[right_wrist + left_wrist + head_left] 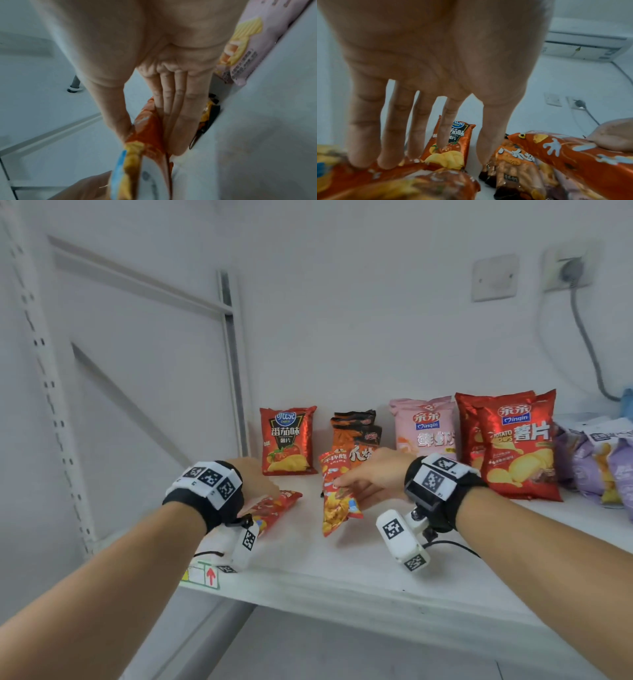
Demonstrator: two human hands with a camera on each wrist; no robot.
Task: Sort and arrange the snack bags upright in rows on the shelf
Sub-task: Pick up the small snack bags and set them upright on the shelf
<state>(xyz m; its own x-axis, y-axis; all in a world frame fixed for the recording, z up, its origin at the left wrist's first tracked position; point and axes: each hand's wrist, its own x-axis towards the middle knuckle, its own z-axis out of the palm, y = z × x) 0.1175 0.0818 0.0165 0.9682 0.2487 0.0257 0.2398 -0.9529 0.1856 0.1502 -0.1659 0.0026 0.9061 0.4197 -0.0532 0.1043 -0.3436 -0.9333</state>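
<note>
My left hand (258, 484) lies on a red snack bag (277, 506) that is flat on the white shelf (342, 573). In the left wrist view its straight fingers (390, 148) touch that bag (351, 178). My right hand (356, 479) pinches a narrow red-orange snack bag (337, 498) between thumb and straight fingers (176, 121), and the bag (149, 135) tilts above the shelf. Upright at the back stand a red tomato chip bag (287, 440), orange-black bags (359, 433), a pink bag (424, 426) and red potato chip bags (513, 446).
Purple bags (599, 467) lie in a heap at the far right of the shelf. A metal upright (234, 364) and a diagonal brace stand at the left. On the wall behind are a socket (568, 270) and a hanging cable (589, 344). Bare shelf shows along the front edge.
</note>
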